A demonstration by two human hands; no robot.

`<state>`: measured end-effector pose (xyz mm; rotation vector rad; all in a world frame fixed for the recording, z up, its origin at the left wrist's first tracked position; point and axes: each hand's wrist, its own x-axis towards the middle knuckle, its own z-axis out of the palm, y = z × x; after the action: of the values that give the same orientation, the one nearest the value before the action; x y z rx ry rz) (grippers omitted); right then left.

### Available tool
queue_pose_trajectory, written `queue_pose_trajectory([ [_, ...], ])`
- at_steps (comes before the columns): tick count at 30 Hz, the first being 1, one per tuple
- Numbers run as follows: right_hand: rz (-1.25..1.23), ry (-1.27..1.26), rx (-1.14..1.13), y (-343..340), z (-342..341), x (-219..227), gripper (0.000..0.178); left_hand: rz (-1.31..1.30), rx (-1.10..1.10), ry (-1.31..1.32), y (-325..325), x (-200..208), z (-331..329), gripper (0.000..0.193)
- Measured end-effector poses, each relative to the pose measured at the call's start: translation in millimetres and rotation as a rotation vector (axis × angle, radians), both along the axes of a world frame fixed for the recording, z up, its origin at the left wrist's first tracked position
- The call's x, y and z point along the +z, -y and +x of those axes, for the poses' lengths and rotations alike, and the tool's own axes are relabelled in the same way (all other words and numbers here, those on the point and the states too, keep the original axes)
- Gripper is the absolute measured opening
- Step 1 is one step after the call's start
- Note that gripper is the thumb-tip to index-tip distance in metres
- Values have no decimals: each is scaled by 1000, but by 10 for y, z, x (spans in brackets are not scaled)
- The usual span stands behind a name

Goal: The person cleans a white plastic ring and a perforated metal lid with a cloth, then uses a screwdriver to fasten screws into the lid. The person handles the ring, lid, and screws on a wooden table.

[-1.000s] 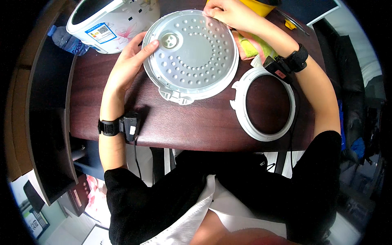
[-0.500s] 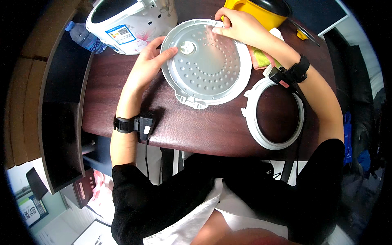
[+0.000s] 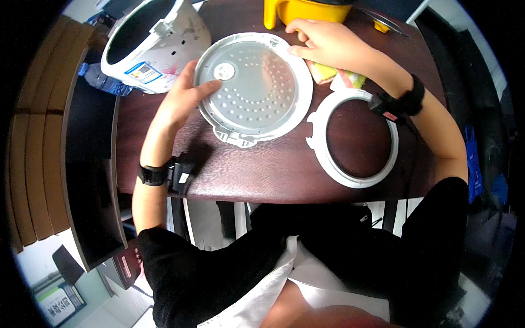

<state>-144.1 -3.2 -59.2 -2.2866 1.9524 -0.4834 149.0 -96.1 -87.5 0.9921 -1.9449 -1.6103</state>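
Note:
A round rice cooker lid (image 3: 249, 112), with a dimpled metal inner plate and a white rim, lies with its inner side up. My left hand (image 3: 183, 98) grips its left edge, thumb on top beside a small round white vent piece (image 3: 224, 71); the other fingers are mostly hidden by the rim. At the upper right edge is my right hand (image 3: 325, 44). Its thumb tip touches the rim, while its bent fingers stand apart from the thumb, beyond the edge. To the right a white plastic ring (image 3: 322, 158) with small tabs rests on the dark wooden table (image 3: 262, 169).
A white flower-patterned rice cooker body (image 3: 188, 41) stands at the back left, a water bottle (image 3: 101, 79) beside it. Behind my right hand are a yellow container (image 3: 314, 12) and a yellow-green cloth (image 3: 322, 72). A dark tool with a yellow part (image 3: 381, 26) lies at the far right.
The whole view has shifted. My right thumb has slid from the metal plate out to the rim, and its fingers have moved off the edge. My left hand keeps its hold.

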Motion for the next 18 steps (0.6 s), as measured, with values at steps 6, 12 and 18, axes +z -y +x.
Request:
queue_pose_trajectory([
  [6,82,188,-92,-1009,-470,181,26,-348,-4,4,-190,387,-209,53],
  [12,248,504,-308,-1776,-707,59,19,-1050,-50,-51,-811,960,-482,50],
  [18,280,1310,-358,-2135,-745,159,67,-1476,-230,40,-1587,1080,-840,60],
])
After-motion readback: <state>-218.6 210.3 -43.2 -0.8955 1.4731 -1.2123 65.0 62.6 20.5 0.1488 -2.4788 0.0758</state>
